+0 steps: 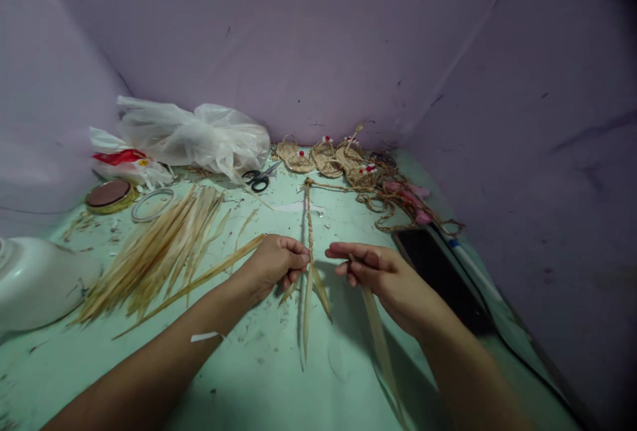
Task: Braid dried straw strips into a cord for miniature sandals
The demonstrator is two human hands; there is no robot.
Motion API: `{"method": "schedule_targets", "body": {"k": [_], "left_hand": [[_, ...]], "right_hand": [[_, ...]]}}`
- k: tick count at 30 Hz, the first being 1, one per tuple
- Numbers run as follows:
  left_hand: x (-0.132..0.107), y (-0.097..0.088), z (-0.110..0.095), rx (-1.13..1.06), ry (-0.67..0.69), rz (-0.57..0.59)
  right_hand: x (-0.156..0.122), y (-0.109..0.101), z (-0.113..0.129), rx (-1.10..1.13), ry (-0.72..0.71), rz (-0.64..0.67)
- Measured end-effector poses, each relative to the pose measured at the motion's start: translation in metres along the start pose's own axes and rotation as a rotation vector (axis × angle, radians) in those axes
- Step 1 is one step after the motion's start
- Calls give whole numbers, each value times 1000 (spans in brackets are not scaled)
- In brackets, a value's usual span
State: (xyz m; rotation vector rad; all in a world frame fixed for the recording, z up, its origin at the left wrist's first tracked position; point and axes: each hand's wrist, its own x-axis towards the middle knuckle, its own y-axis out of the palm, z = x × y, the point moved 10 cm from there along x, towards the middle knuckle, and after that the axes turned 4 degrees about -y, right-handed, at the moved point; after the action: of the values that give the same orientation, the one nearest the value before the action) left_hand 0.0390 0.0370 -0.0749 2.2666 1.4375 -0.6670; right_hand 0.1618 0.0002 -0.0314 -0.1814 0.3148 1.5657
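A thin braided straw cord (309,219) runs from the far side of the pale green table (259,378) toward me. My left hand (276,264) is closed, pinching the near end of the braid, where loose straw strands (308,311) hang down. My right hand (378,275) is closed on a separate flat straw strip (378,338) that trails toward me. The two hands are a few centimetres apart.
A pile of straw strips (159,252) lies left. Black-handled scissors (259,179), a plastic bag (199,136), a round tin lid (108,193), a ring (152,204) and a white bowl (34,282) stand left and back. Small woven straw sandals (328,156) and a dark phone (438,272) lie right.
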Motion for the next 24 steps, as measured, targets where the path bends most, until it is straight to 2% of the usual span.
{"method": "schedule_targets", "body": {"k": [4,9,11,14,17,20,24], "left_hand": [[1,0,1,-18,16,10],[2,-1,1,-19,20,-6],[1,-2,1,-30,10,-28],[0,-4,0,-51,1,-69],[-1,-4,0,-65,-6,-88],[-2,-3,0,-83,-11,-65],[-2,-4,-1,-141,-20,-25]], "right_hand": [[9,-2,-19,63,46,-82],[10,-10,-26,-140,19,-152],[8,-5,-21,-233,-32,-114],[4,12,-13,-292,-138,30],[2,26,-14,-304,-168,138],[4,30,-18,-303,-186,150],[8,24,-15,-363,-258,131]]}}
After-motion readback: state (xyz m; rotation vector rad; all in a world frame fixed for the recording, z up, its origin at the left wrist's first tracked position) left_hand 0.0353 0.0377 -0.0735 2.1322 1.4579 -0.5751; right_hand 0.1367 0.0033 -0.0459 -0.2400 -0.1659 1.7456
